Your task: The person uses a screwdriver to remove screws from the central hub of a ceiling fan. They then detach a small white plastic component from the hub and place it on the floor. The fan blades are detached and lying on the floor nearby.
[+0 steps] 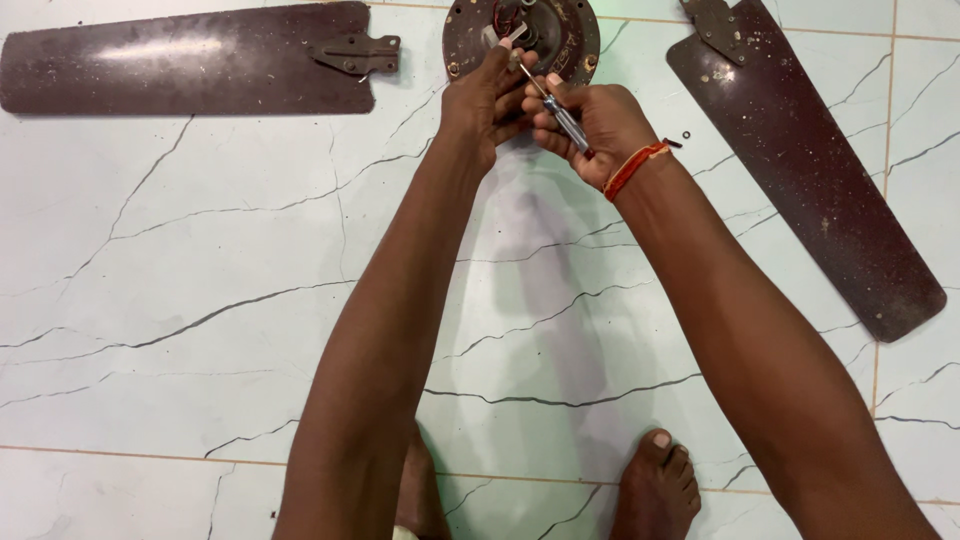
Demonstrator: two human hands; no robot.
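A round dark brown fan motor housing (565, 35) lies on the tiled floor at the top centre, with wires showing in its middle. My right hand (590, 125) grips a small screwdriver (560, 112) whose tip points up toward the housing. My left hand (485, 100) reaches to the housing's near edge, its fingertips pinched by the screwdriver's tip; what they hold is too small to tell. An orange thread band (632, 168) sits on my right wrist.
Two detached dark brown fan blades lie on the pale cracked-pattern tiles: one (190, 60) at top left, one (810, 170) slanting down the right side. A tiny dark ring (686, 134) lies near my right wrist. My bare feet (655, 490) are at the bottom edge.
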